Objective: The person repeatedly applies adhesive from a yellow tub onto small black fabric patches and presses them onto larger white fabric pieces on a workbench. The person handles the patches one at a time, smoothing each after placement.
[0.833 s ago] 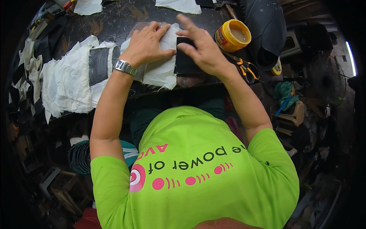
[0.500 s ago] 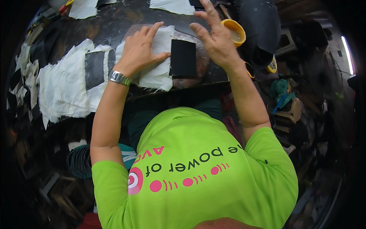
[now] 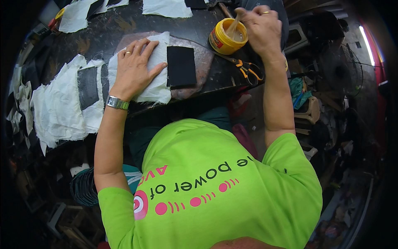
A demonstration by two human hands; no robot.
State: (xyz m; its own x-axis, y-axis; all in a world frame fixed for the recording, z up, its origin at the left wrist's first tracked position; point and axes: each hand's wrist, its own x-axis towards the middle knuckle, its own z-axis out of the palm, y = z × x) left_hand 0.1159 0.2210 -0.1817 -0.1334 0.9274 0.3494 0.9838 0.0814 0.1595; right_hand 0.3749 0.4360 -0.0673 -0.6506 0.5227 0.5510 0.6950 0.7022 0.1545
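Note:
My left hand (image 3: 135, 71) lies open, fingers spread, on a frayed piece of white cloth (image 3: 159, 89). Its thumb points toward a black rectangular piece (image 3: 181, 65) at the cloth's right edge. Beneath them is a worn, brownish flat slab (image 3: 203, 66). At the upper right, my right hand (image 3: 263, 32) is closed on a pale, sticky-looking stick (image 3: 233, 27), whose lower end dips into an open yellow tub (image 3: 227, 46). The tub's contents are mostly hidden.
Scissors (image 3: 248, 74) with orange-and-black handles lie beside the tub, at the table edge. More white cloth (image 3: 58, 103) with a dark patch (image 3: 88, 88) is at left. White pieces (image 3: 168, 7) lie at the back. A fan (image 3: 342, 68) stands far right.
My right hand, open with fingers apart before, has moved over the yellow tub and closed on the stick. My left hand stays on the white cloth. The view has shifted, showing the scissors more fully.

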